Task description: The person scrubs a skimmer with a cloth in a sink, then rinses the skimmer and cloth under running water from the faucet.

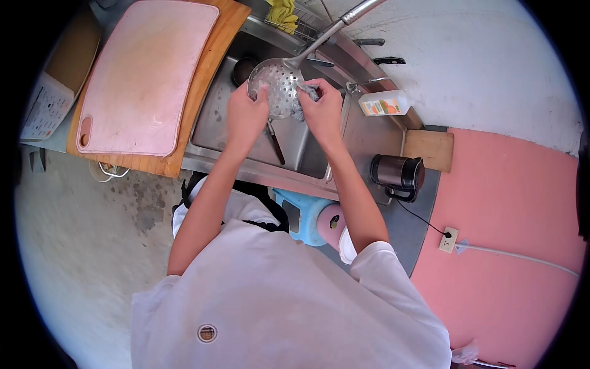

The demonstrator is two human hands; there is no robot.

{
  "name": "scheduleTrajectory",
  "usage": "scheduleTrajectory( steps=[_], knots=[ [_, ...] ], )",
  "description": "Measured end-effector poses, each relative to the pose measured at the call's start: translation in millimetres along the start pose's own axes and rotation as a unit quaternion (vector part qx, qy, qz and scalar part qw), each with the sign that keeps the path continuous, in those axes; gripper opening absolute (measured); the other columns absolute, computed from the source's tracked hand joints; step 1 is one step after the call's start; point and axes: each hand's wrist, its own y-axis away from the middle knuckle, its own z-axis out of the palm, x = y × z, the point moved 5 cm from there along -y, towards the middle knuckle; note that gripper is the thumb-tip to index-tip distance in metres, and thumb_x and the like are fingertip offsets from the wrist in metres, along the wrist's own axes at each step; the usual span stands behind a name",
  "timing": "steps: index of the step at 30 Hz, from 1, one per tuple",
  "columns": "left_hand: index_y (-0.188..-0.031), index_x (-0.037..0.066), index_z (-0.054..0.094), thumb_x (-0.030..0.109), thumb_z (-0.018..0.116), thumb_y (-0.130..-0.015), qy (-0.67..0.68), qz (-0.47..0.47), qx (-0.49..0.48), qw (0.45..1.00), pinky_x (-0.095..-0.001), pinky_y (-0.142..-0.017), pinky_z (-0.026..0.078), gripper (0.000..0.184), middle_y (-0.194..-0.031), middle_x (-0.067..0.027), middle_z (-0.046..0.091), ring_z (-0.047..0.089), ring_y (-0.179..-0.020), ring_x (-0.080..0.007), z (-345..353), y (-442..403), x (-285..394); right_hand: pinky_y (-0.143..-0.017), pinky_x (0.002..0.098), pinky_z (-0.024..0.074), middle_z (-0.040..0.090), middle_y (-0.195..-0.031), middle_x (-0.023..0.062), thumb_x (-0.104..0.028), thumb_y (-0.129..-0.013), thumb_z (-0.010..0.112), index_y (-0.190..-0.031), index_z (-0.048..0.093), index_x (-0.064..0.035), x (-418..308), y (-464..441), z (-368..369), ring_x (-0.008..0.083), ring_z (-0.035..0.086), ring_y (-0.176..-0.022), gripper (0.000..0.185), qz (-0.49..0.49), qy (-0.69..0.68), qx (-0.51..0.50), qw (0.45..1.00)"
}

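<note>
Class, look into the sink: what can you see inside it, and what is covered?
A dark-handled utensil and a dark round object show in the sink. The skimmer, left hand and right hand block part of the view; whatever lies behind them cannot be seen.

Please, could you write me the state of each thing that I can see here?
Left hand, gripping the skimmer
Right hand, pinching the grey scrubber
Skimmer, held over the sink
Grey scrubber, at the skimmer's bowl
Dark-handled utensil, lying in the sink
Pink cutting board, lying flat
Plug, in its socket
Kettle, on or off unclear
</note>
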Motion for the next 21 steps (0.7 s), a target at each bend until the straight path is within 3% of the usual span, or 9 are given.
scheduleTrajectory(
  steps=[2,3,5,8,9,10,13,16,21],
  knots=[
    [-0.102,-0.003,0.061,0.014,0.056,-0.089,0.176,-0.110,0.007,0.978,-0.0341,-0.062,0.053,0.022,-0.083,-0.0113,0.067,0.065,-0.083,-0.0175,10,10,-10,-0.055,0.0222,0.0405,0.061,-0.068,0.0018,-0.007,-0.078,0.065,-0.085,0.064,0.0040,3,5,2,0.0042,0.049,-0.061,0.013,0.001,-0.017,0.027,0.999],
    [-0.102,-0.003,0.061,0.014,0.056,-0.089,0.176,-0.108,0.004,0.978,-0.0341,-0.062,0.053,0.022,-0.083,-0.0113,0.067,0.065,-0.083,-0.0175,14,16,-3,-0.054,0.0223,0.0402,0.060,-0.068,0.0018,-0.007,-0.078,0.065,-0.085,0.064,0.0039,4,8,2,0.0041,0.049,-0.061,0.013,0.000,-0.031,0.047,0.998],
    [-0.102,-0.005,0.061,0.013,0.057,-0.089,0.436,-0.298,0.011,0.849,-0.0334,-0.071,0.050,0.022,-0.087,-0.0110,0.067,0.063,-0.081,-0.0156,32,32,-5,-0.054,0.0217,0.0400,0.061,-0.068,0.0019,-0.006,-0.078,0.065,-0.085,0.064,0.0038,8,11,7,0.0035,0.048,-0.061,0.012,0.017,-0.059,0.059,0.996],
    [-0.102,-0.006,0.060,0.010,0.055,-0.090,0.382,-0.257,0.007,0.888,-0.0331,-0.075,0.047,0.021,-0.086,-0.0133,0.067,0.063,-0.080,-0.0178,39,30,-18,-0.057,0.0239,0.0423,0.062,-0.074,0.0048,-0.005,-0.076,0.067,-0.086,0.064,0.0029,19,12,7,0.0080,0.052,-0.063,0.013,0.037,-0.047,0.077,0.995],
    [-0.102,-0.006,0.060,0.010,0.055,-0.090,0.381,-0.257,0.007,0.888,-0.0331,-0.075,0.047,0.021,-0.086,-0.0133,0.067,0.063,-0.080,-0.0178,36,29,-19,-0.060,0.0284,0.0445,0.061,-0.077,0.0094,-0.003,-0.074,0.065,-0.088,0.064,0.0024,10,13,3,0.0160,0.056,-0.065,0.014,-0.044,0.006,0.085,0.995],
    [-0.102,-0.006,0.060,0.009,0.054,-0.090,0.286,-0.203,0.007,0.936,-0.0334,-0.073,0.047,0.020,-0.085,-0.0139,0.067,0.063,-0.079,-0.0195,29,25,-17,-0.063,0.0330,0.0468,0.061,-0.081,0.0141,-0.001,-0.072,0.063,-0.089,0.063,0.0018,2,15,0,0.0240,0.059,-0.067,0.017,-0.125,0.058,0.092,0.986],
    [-0.102,-0.005,0.060,0.008,0.053,-0.090,0.161,-0.119,0.010,0.980,-0.0348,-0.071,0.047,0.019,-0.084,-0.0163,0.066,0.064,-0.077,-0.0242,21,23,-6,-0.068,0.0393,0.0478,0.060,-0.091,0.0167,0.000,-0.072,0.062,-0.091,0.063,-0.0005,-7,20,-1,0.0355,0.059,-0.076,0.018,-0.116,0.110,0.031,0.987],
    [-0.101,-0.004,0.060,0.007,0.052,-0.089,0.122,-0.088,0.002,0.989,-0.0364,-0.070,0.047,0.018,-0.082,-0.0194,0.066,0.064,-0.074,-0.0299,17,21,1,-0.069,0.0398,0.0486,0.060,-0.088,0.0180,0.000,-0.072,0.063,-0.094,0.062,-0.0003,-14,40,20,0.0365,0.060,-0.075,0.022,-0.170,0.140,-0.072,0.973],
    [-0.100,-0.003,0.060,0.006,0.052,-0.088,0.105,-0.049,-0.003,0.993,-0.0375,-0.069,0.046,0.017,-0.080,-0.0221,0.064,0.062,-0.073,-0.0353,24,22,-1,-0.069,0.0463,0.0477,0.059,-0.089,0.0187,-0.002,-0.072,0.063,-0.092,0.058,-0.0011,-11,14,10,0.0385,0.059,-0.080,0.021,-0.167,0.193,-0.069,0.964]
  ],
)
